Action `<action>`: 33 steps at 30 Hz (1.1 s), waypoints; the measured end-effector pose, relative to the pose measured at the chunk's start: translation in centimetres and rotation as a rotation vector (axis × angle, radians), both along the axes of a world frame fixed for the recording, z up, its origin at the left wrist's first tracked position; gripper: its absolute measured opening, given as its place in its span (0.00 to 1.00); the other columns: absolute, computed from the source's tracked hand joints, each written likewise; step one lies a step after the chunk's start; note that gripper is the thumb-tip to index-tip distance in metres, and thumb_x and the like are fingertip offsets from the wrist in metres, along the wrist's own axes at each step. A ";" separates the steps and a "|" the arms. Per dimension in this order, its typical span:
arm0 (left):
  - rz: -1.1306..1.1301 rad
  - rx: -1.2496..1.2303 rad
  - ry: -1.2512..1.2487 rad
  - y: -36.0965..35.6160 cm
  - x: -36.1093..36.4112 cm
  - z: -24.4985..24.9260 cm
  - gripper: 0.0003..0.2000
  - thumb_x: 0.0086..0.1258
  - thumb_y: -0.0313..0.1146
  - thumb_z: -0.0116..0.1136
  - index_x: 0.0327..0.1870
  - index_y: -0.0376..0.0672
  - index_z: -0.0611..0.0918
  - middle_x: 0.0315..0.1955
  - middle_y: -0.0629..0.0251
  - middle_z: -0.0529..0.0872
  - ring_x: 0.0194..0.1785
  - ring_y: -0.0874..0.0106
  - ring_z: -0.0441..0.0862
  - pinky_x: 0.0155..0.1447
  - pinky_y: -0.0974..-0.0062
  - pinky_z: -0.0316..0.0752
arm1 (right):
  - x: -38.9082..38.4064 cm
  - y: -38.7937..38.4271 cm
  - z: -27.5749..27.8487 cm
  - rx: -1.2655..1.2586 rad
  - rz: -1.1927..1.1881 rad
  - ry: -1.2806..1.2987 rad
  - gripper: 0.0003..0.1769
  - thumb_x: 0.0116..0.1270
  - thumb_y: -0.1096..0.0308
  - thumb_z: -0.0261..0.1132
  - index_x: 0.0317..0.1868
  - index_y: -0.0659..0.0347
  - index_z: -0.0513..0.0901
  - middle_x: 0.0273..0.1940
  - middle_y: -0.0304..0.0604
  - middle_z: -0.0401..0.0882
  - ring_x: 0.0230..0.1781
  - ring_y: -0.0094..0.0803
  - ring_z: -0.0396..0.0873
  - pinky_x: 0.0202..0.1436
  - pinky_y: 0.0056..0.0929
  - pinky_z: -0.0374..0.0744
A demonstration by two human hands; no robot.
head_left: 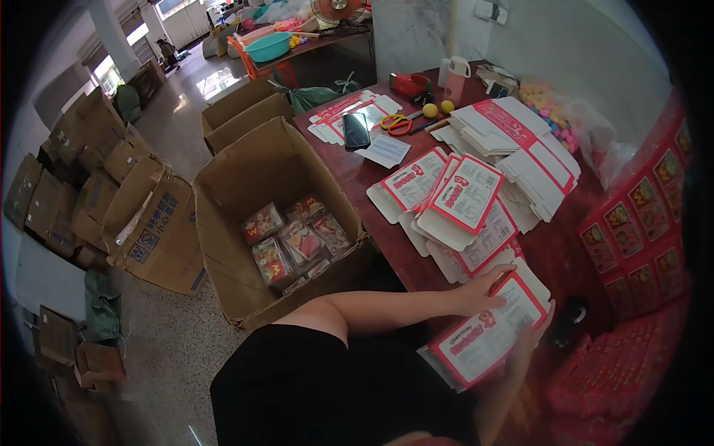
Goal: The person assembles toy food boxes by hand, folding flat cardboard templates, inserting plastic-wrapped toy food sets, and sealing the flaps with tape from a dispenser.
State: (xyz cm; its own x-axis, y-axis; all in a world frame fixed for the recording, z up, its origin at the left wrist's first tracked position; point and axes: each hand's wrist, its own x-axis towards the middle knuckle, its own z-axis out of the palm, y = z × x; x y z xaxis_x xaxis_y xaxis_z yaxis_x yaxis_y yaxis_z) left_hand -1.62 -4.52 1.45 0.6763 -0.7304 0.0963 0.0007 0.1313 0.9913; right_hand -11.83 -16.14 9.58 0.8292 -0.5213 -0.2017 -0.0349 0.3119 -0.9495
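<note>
In the head view, a flat white packaging box (472, 348) with a red border and red lettering lies tilted in front of me. My left hand (483, 294) grips its upper edge, thumb and fingers on that end flap. Along the right side, my right hand (529, 343) holds the same box, its fingers partly hidden. Clear plastic film sticks out at the box's lower left corner. Just beyond my left hand lies a loose pile of similar flat boxes (467, 195).
Left of the table (387, 236), an open carton (256, 160) holds several wrapped packs (303, 241). A phone (356, 131), scissors (400, 123), a stack of folded boxes (513, 137) and a pink bottle (456, 78) are on the table. Red printed packs (610, 372) are at right.
</note>
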 end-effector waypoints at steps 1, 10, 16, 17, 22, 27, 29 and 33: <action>-0.022 -0.011 0.017 0.1 -0.2 0.4 0.36 0.64 0.23 0.53 0.71 0.48 0.50 0.59 0.53 0.67 0.60 0.66 0.70 0.62 0.70 0.68 | 0.1 0.4 1.0 0.002 -0.015 0.006 0.31 0.72 0.64 0.50 0.71 0.55 0.49 0.61 0.52 0.64 0.55 0.38 0.72 0.53 0.32 0.76; 0.141 0.087 0.101 -1.8 -0.3 -1.2 0.16 0.67 0.28 0.53 0.53 0.42 0.66 0.47 0.61 0.72 0.49 0.77 0.72 0.51 0.75 0.71 | 1.1 -2.2 -5.7 0.252 -0.042 -0.068 0.23 0.75 0.51 0.43 0.57 0.61 0.66 0.49 0.48 0.73 0.46 0.35 0.77 0.48 0.31 0.79; 0.201 -0.273 0.131 -2.2 -0.5 -2.8 0.08 0.70 0.27 0.50 0.47 0.41 0.71 0.46 0.65 0.72 0.49 0.79 0.70 0.51 0.79 0.69 | 1.3 -3.6 -9.0 -0.069 -0.106 -0.191 0.17 0.74 0.60 0.48 0.56 0.63 0.67 0.48 0.47 0.74 0.44 0.33 0.78 0.47 0.30 0.80; 0.235 -0.347 0.186 -1.9 -1.2 -1.6 0.07 0.70 0.27 0.50 0.47 0.41 0.72 0.46 0.65 0.71 0.49 0.79 0.70 0.51 0.79 0.69 | 1.3 -4.7 -11.0 -0.193 -0.086 -0.293 0.16 0.74 0.63 0.49 0.56 0.63 0.67 0.47 0.47 0.74 0.43 0.32 0.78 0.47 0.30 0.80; 0.206 -0.113 0.032 -2.3 -0.2 -3.1 0.07 0.68 0.27 0.53 0.45 0.40 0.75 0.42 0.66 0.74 0.46 0.79 0.72 0.50 0.79 0.70 | 1.4 -6.0 -10.8 -0.097 -0.063 -0.270 0.09 0.68 0.72 0.57 0.47 0.65 0.75 0.42 0.41 0.74 0.39 0.26 0.76 0.43 0.23 0.77; 0.283 0.026 -0.109 -2.6 0.5 -1.6 0.09 0.64 0.30 0.60 0.41 0.38 0.76 0.33 0.70 0.77 0.37 0.82 0.72 0.43 0.81 0.70 | 1.9 -6.6 -12.1 -0.404 -0.100 -0.140 0.09 0.68 0.68 0.60 0.42 0.65 0.78 0.40 0.38 0.75 0.38 0.23 0.74 0.42 0.20 0.74; 0.299 0.064 -0.091 -2.9 0.8 -1.1 0.08 0.63 0.30 0.60 0.39 0.38 0.77 0.32 0.70 0.77 0.35 0.82 0.71 0.41 0.81 0.69 | 2.2 -6.6 -12.5 -0.552 -0.159 -0.134 0.10 0.68 0.67 0.60 0.43 0.65 0.77 0.41 0.38 0.76 0.38 0.22 0.74 0.42 0.19 0.74; 0.303 0.105 -0.091 -3.3 1.5 -0.9 0.08 0.61 0.31 0.61 0.36 0.38 0.79 0.29 0.70 0.77 0.32 0.82 0.71 0.38 0.80 0.69 | 1.7 -4.8 -11.1 -0.267 -0.194 -0.047 0.10 0.70 0.65 0.57 0.43 0.63 0.76 0.41 0.39 0.77 0.37 0.23 0.75 0.43 0.19 0.75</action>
State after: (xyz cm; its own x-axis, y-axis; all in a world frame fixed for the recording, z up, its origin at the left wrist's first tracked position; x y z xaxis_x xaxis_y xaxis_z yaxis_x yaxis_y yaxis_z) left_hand -0.16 -7.82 0.56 0.8566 -0.5060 0.1012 -0.1117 0.0095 0.9937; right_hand -10.08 -20.93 -1.55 0.7145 -0.6996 -0.0009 0.0465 0.0488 -0.9977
